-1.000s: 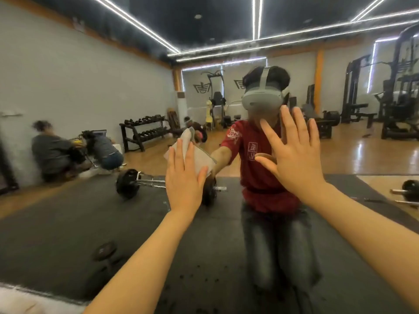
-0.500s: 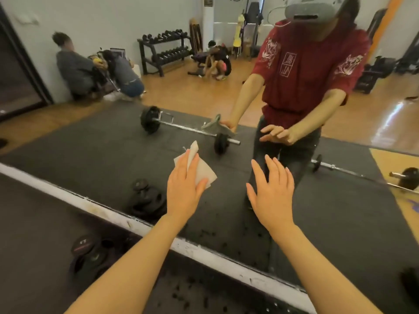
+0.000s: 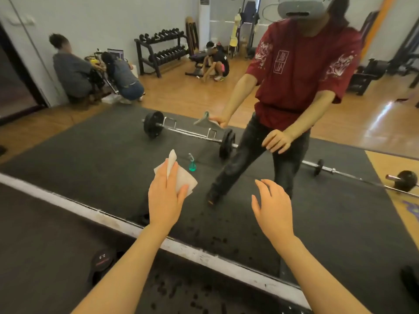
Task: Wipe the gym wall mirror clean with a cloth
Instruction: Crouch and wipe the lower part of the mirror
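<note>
The wall mirror fills the view above its white bottom strip. My left hand holds a white cloth low in front of the glass, with a fold poking up between the fingers. In the reflection that hand and cloth sit well apart from the real ones, so the cloth is off the glass. My right hand hovers to the right with relaxed fingers and holds nothing.
Black weight plates lie on the dark mat by the mirror's foot, left of my arm. The mirror reflects me, a barbell, a green spray bottle, a dumbbell rack and several crouching people.
My view has tilted down from face height to the mirror's bottom edge. Both hands have dropped lower and come away from the glass, the left one keeping the cloth.
</note>
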A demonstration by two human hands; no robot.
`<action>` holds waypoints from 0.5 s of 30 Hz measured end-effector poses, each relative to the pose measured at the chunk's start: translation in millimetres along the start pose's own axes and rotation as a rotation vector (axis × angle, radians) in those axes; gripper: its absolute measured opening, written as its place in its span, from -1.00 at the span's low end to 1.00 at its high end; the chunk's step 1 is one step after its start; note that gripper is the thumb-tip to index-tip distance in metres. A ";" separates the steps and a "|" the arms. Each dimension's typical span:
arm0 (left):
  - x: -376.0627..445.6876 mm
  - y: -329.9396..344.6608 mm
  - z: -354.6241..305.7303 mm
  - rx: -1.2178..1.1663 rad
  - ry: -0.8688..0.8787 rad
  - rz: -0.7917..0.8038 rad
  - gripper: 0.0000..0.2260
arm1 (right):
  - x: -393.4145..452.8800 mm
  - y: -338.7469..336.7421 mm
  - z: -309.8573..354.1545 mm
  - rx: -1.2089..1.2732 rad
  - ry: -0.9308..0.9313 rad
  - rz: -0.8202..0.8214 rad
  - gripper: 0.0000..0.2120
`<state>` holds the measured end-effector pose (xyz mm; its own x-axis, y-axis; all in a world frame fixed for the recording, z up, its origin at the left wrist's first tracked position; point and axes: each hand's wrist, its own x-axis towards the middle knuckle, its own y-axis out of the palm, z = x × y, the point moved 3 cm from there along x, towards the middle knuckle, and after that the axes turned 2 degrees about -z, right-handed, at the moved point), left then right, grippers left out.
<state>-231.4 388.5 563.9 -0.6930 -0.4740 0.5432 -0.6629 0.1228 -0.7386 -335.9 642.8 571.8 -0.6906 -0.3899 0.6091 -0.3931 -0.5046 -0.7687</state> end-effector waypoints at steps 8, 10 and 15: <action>84.8 45.3 34.7 0.075 0.429 0.019 -0.31 | 13.5 74.5 45.9 -0.169 0.188 -0.049 -0.42; 94.6 58.3 34.1 0.083 0.499 -0.003 -0.31 | 15.0 82.4 52.3 -0.227 0.203 -0.083 -0.37; 99.2 94.2 38.2 0.059 0.613 -0.087 -0.31 | 11.3 106.4 43.0 -0.335 0.239 -0.161 -0.29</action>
<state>-351.8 319.7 533.0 -0.6853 0.1090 0.7200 -0.7197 0.0498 -0.6925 -359.4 551.6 505.2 -0.7098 -0.1182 0.6945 -0.6552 -0.2513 -0.7124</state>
